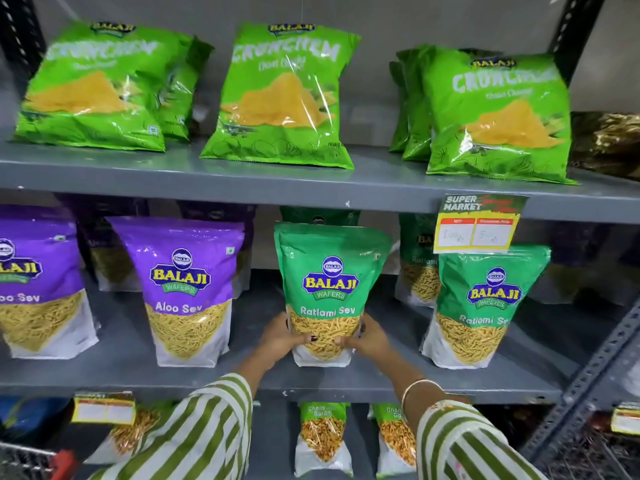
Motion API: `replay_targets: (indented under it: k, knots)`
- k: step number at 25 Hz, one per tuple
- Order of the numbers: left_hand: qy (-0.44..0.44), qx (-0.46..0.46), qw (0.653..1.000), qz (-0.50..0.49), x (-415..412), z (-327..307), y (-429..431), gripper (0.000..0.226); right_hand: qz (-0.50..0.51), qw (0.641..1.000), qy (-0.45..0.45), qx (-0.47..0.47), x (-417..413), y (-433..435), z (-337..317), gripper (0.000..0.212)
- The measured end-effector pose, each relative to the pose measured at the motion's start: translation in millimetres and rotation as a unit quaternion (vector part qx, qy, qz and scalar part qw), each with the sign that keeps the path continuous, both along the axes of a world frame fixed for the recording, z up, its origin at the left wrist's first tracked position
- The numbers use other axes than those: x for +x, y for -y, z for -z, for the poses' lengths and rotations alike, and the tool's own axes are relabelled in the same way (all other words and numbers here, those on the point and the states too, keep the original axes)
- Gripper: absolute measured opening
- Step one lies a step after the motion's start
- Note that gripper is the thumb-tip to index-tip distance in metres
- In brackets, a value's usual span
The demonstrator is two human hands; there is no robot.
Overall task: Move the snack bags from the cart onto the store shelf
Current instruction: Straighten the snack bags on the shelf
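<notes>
- A green Ratlami Sev bag (pixel 327 292) was held upright on the middle shelf (pixel 131 355), its base resting on the shelf board near the front edge.
- The left hand (pixel 282 337) was pressed against the bag's lower left side, its grip closed around the bag with the thumb laid across the front.
- The right hand (pixel 369 337) was clasped on the lower right side in the same way — the bag was pinched between both hands.
- A second Ratlami Sev bag (pixel 481 306) stood to the right, apart from the held one; an Aloo Sev bag (pixel 188 292) stood to the left.
- Green Crunchem bags (pixel 284 95) were lined along the upper shelf (pixel 311 188).
- A yellow price tag (pixel 479 223) was hung from the upper shelf's edge.
- Striped sleeves (pixel 201 427) were seen on both arms, and a bangle (pixel 419 388) on the right wrist.
- A corner of the cart (pixel 31 462) was visible at the lower left.
</notes>
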State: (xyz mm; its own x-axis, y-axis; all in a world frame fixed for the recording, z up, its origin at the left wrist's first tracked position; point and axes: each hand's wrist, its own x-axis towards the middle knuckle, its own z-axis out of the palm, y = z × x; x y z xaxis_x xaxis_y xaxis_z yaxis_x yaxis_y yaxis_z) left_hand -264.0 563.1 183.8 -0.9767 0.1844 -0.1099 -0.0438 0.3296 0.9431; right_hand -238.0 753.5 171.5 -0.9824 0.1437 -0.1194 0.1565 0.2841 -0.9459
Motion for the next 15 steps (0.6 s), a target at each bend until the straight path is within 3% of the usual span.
replay_targets:
  k: [2,15]
  knots:
    - [-0.014,-0.01,1.0,-0.014,5,0,-3,0.05,0.015,1.0,-0.009,-0.014,-2,3,5,0.073]
    - [-0.02,-0.057,0.998,-0.031,3,12,8,0.05,0.015,0.999,0.007,0.034,3,8,5,0.088]
